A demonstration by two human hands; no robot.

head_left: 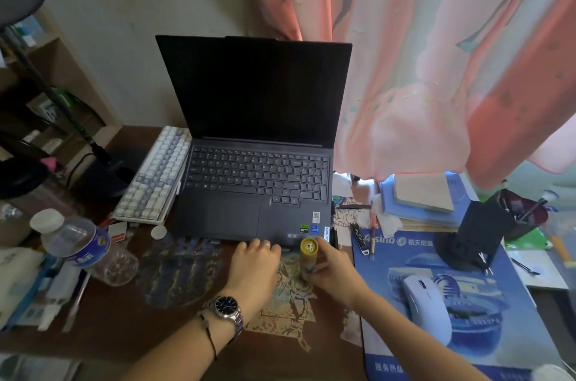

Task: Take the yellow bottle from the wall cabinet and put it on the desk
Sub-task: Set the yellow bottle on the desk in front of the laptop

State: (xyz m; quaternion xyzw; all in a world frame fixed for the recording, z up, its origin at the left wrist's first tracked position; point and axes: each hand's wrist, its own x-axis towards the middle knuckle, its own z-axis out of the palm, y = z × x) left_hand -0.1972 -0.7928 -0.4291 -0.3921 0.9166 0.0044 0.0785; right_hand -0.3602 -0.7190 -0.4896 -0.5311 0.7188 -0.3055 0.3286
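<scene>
The yellow bottle [309, 251] stands upright on the brown desk [149, 318], just in front of the laptop's front right corner. Its round yellow cap faces up at me. My right hand [332, 271] is wrapped around the bottle's lower body from the right. My left hand [255, 265] rests on the desk just left of the bottle, knuckles up, fingers curled at the laptop's edge, holding nothing. A watch sits on that wrist. The wall cabinet is out of view.
An open dark laptop [258, 181] fills the middle. A white keyboard [156, 175] leans at its left. A plastic water bottle [78, 243] and clutter lie at the left. A blue mouse pad [436, 302] with a white mouse [427, 302], books and a black pen holder [477, 234] are at the right.
</scene>
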